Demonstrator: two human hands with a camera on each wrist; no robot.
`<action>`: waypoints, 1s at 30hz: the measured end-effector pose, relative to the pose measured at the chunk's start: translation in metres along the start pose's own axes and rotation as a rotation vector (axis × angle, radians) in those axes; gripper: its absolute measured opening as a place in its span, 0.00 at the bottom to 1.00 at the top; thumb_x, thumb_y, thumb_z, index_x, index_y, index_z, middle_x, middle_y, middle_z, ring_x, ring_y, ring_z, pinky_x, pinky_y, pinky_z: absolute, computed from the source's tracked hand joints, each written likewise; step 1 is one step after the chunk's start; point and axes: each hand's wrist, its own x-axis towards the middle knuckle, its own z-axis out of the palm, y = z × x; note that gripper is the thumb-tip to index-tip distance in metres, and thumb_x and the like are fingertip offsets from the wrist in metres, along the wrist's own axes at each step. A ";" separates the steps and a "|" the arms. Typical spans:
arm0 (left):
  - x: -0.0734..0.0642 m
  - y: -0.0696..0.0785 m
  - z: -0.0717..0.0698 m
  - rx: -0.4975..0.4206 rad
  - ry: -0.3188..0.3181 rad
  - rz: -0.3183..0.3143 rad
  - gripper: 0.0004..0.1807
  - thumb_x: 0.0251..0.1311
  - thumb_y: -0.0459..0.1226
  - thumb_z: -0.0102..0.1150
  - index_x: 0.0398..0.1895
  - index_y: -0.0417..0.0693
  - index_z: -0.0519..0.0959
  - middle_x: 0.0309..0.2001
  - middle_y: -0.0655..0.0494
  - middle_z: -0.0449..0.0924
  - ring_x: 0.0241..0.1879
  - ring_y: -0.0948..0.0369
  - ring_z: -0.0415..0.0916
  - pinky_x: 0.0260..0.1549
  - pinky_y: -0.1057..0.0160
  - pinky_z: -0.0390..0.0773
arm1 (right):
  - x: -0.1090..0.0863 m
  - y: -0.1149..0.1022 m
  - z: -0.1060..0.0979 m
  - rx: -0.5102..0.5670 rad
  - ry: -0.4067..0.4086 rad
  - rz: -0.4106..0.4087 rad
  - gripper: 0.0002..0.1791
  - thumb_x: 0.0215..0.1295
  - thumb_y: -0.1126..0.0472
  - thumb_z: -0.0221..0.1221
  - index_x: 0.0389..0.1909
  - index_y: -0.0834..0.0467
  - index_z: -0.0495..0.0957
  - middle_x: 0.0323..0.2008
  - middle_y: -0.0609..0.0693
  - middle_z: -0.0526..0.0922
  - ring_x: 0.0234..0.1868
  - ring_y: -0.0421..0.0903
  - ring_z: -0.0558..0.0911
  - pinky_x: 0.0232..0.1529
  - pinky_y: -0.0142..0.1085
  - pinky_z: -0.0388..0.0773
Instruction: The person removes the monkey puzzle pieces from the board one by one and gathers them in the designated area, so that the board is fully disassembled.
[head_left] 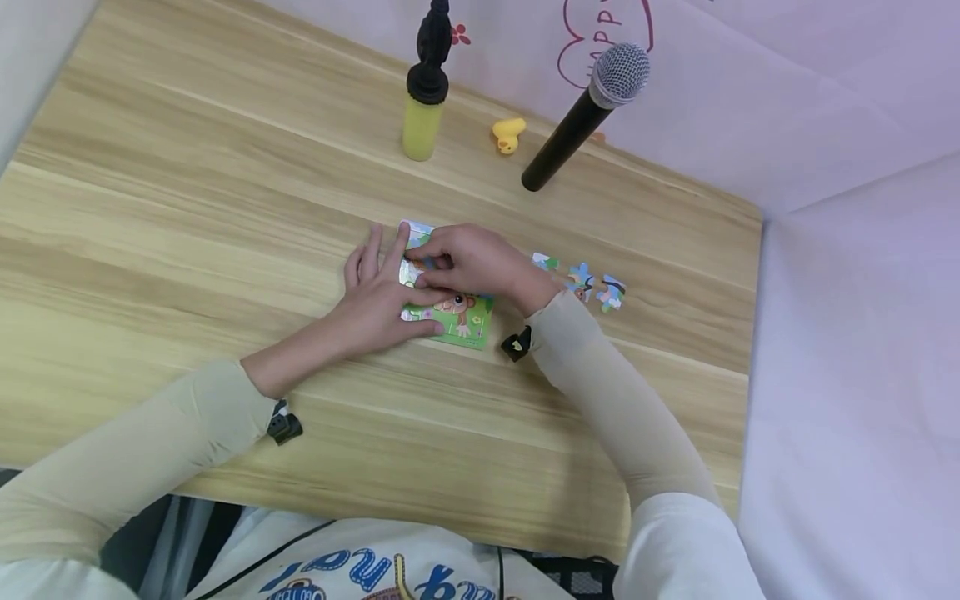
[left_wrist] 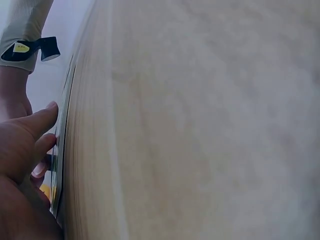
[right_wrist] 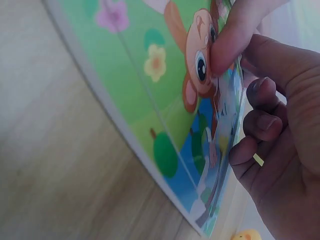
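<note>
A small picture puzzle (head_left: 472, 332) with a cartoon monkey on green lies flat on the table. My left hand (head_left: 371, 304) rests over its left side, fingers spread, with the thumb on the lower part and the index finger across the middle. My right hand (head_left: 483, 260) bends over the upper part, its thumb and index finger around a puzzle piece mostly hidden by the fingers. In the right wrist view, a fingertip presses beside the monkey's face (right_wrist: 200, 57) while the right hand's other fingers (right_wrist: 262, 125) are curled. Several loose puzzle pieces (head_left: 612, 293) lie right of the puzzle.
Behind the puzzle stand a yellow bottle with a black top (head_left: 422, 125), a small yellow duck toy (head_left: 508, 133) and a black microphone (head_left: 570, 137). White sheets (head_left: 847, 333) border the wooden table (head_left: 187, 208) at the back and right.
</note>
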 end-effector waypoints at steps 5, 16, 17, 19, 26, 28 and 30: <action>0.000 0.000 -0.003 0.006 -0.011 0.000 0.27 0.60 0.66 0.61 0.63 0.79 0.77 0.79 0.42 0.16 0.72 0.40 0.05 0.65 0.34 0.27 | 0.004 0.000 0.001 -0.004 -0.005 -0.022 0.16 0.70 0.59 0.64 0.57 0.53 0.85 0.27 0.44 0.77 0.26 0.39 0.72 0.33 0.33 0.72; 0.000 0.000 -0.005 -0.022 -0.016 0.015 0.23 0.64 0.62 0.60 0.62 0.79 0.78 0.79 0.40 0.18 0.71 0.39 0.05 0.64 0.33 0.27 | 0.008 -0.005 0.003 0.072 0.029 0.063 0.12 0.71 0.60 0.63 0.50 0.58 0.87 0.35 0.44 0.81 0.24 0.39 0.77 0.31 0.33 0.74; 0.000 0.000 -0.005 -0.024 -0.017 0.019 0.23 0.65 0.62 0.60 0.62 0.79 0.78 0.79 0.40 0.17 0.71 0.39 0.05 0.64 0.33 0.26 | 0.009 -0.006 0.004 0.081 0.037 0.080 0.11 0.71 0.60 0.63 0.49 0.58 0.88 0.36 0.44 0.82 0.24 0.39 0.77 0.31 0.33 0.74; 0.000 0.000 -0.005 -0.028 -0.018 0.024 0.23 0.65 0.62 0.60 0.63 0.79 0.78 0.78 0.41 0.17 0.71 0.40 0.05 0.64 0.33 0.26 | 0.010 -0.007 0.004 0.092 0.051 0.107 0.09 0.71 0.59 0.64 0.46 0.58 0.88 0.36 0.44 0.83 0.25 0.39 0.77 0.32 0.33 0.74; 0.000 0.001 -0.005 -0.020 -0.032 0.007 0.24 0.64 0.63 0.59 0.64 0.81 0.76 0.78 0.43 0.13 0.70 0.41 0.02 0.65 0.35 0.24 | 0.013 -0.010 0.003 0.126 0.097 0.148 0.06 0.71 0.57 0.64 0.39 0.56 0.86 0.28 0.46 0.81 0.21 0.41 0.76 0.29 0.33 0.72; 0.000 0.001 -0.005 -0.019 -0.032 0.005 0.25 0.64 0.64 0.59 0.64 0.81 0.75 0.78 0.43 0.13 0.70 0.41 0.02 0.65 0.35 0.24 | 0.013 -0.011 0.003 0.130 0.098 0.153 0.07 0.71 0.57 0.64 0.38 0.56 0.85 0.25 0.46 0.80 0.20 0.41 0.75 0.28 0.33 0.71; 0.000 0.001 -0.005 -0.024 -0.028 0.005 0.26 0.63 0.64 0.59 0.64 0.80 0.76 0.77 0.42 0.13 0.70 0.41 0.01 0.65 0.35 0.23 | 0.013 -0.012 0.003 0.132 0.096 0.155 0.07 0.72 0.58 0.63 0.38 0.57 0.85 0.23 0.47 0.78 0.20 0.42 0.73 0.28 0.33 0.70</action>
